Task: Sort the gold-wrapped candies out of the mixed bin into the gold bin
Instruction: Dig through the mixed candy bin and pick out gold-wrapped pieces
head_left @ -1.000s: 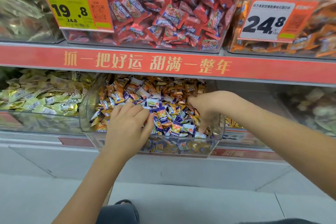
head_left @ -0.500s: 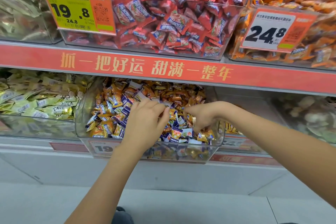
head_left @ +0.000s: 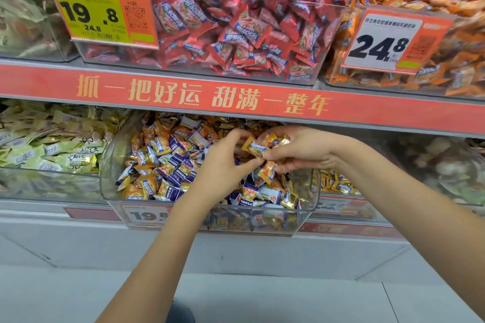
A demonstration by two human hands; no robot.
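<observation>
The clear mixed bin [head_left: 309, 189] on the lower shelf holds several gold and purple-white wrapped candies. Over its right half my right hand [head_left: 301, 148] is turned palm-up and cups several gold-wrapped candies [head_left: 270, 139]. My left hand [head_left: 223, 162] meets it from the left, and its fingertips pinch one gold candy [head_left: 253, 148] at the edge of that handful. Another gold candy [head_left: 266, 172] hangs below my right fingers. Right of the mixed bin, a bin with gold candies [head_left: 334, 182] shows partly behind it.
A bin of pale gold-green wrapped chocolates [head_left: 52, 149] stands to the left. The upper shelf carries a red-candy bin [head_left: 236, 21] and an orange-candy bin [head_left: 420, 34] with price tags. A red banner strip [head_left: 236, 97] fronts that shelf. Grey floor lies below.
Both hands have come up out of the candy pile. My right hand has turned palm-up with a handful of gold candies, and my left hand has moved right to meet it.
</observation>
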